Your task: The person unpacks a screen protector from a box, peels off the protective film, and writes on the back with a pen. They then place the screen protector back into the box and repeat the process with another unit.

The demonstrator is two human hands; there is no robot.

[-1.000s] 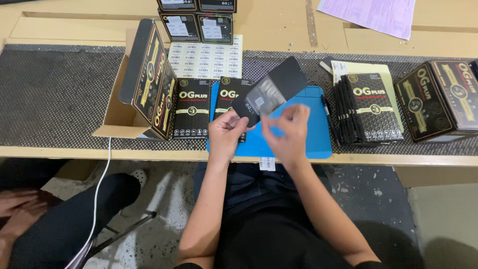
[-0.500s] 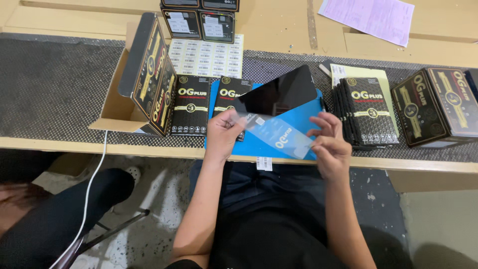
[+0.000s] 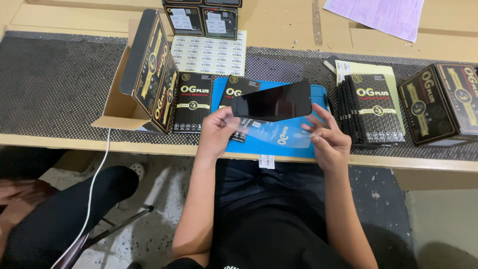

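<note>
My left hand [image 3: 217,132] grips the left end of a flat, glossy black rectangular sheet [image 3: 272,100], held level above a blue mat [image 3: 259,146] at the table's front edge. My right hand [image 3: 326,139] pinches the right end of a clear film [image 3: 279,135] that stretches under the black sheet toward my left hand. Behind my left hand lie two black-and-gold flat packets [image 3: 193,102] on the mat and the dark mesh surface.
An open cardboard box [image 3: 144,74] holding black-and-gold cartons stands at left. A stack of black packets [image 3: 373,108] and two cartons [image 3: 440,102] sit at right. A label sheet [image 3: 209,52] and a lilac paper [image 3: 381,14] lie farther back. Another person's leg [image 3: 59,214] is at lower left.
The black sheet has swung from tilted up-right to nearly level. My right hand has moved right, pulling the clear film out from under the sheet.
</note>
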